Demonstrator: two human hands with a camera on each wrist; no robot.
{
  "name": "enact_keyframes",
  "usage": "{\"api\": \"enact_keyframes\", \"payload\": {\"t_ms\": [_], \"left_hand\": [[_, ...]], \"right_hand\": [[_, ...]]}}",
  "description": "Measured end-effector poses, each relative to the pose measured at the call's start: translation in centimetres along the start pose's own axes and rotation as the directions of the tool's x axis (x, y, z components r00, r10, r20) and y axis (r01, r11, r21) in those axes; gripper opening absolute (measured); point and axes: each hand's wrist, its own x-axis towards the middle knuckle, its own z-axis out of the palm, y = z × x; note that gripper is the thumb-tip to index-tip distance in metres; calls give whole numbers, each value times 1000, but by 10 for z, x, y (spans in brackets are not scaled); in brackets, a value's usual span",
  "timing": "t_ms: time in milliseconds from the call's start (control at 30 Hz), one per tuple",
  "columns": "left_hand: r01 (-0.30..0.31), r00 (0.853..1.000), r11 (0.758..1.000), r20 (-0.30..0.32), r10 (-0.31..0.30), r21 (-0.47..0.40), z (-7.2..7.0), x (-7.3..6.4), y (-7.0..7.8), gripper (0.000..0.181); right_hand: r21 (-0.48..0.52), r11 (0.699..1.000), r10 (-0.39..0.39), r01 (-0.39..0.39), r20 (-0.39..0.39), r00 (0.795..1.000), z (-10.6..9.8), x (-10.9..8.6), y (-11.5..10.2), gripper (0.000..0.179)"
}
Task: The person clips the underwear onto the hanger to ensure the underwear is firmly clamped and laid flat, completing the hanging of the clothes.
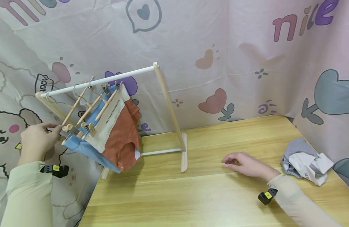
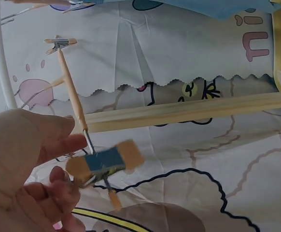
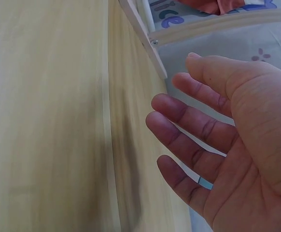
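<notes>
Clad in a pale sleeve [image 1: 29,195], nearest of all, at the left front of the clothes rack [image 1: 168,104]. Pinching, with the curled left hand [image 1: 39,138], what looks like the near end of a bare hanger [image 1: 75,106], just by its clip [image 2: 106,159]; hard to tell exactly where touched. Apparently hooked over the white rail [image 1: 134,72] at the rack's left end, beside the blue garment [image 1: 86,151] and the red-and-white garment [image 1: 117,138]. Holding nothing with the right hand [image 1: 245,164], relaxed and loosely bent over the table [image 1: 163,201], right of the rack. Lying farther right of the rack, untouched: a crumpled grey-and-white cloth [image 1: 305,162].

Likely to snag on the blue garment's hanger if swung toward the rack's middle, being hung so close. Liable to hop off the rail if lifted by one end only. Riskier, probably, to tug leftward: could tip the rack, with clothes bunched on its left half and its left foot [image 1: 105,172] set close to the table's edge.
</notes>
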Motion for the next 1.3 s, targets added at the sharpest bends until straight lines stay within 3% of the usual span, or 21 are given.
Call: {"api": "enact_keyframes", "payload": {"t_ms": [400,833,1100,1300], "left_hand": [[-51,998,996,-40,48,-75,13,-5,-12,48],[-117,986,987,-130,103,-107,20,-4,5,33],[-99,987,988,-135,83,-117,20,-3,12,32],[-100,982,988,-173,78,-122,19,-3,16,29]], "right_hand": [[-4,1000,9,-9,13,1000,-2,-1,-3,26],[-7,1000,24,-24,23,999,1,-2,1,29],[49,998,37,-39,34,999,-1,-4,2,30],[64,997,38,-40,33,999,0,-4,4,30]]}}
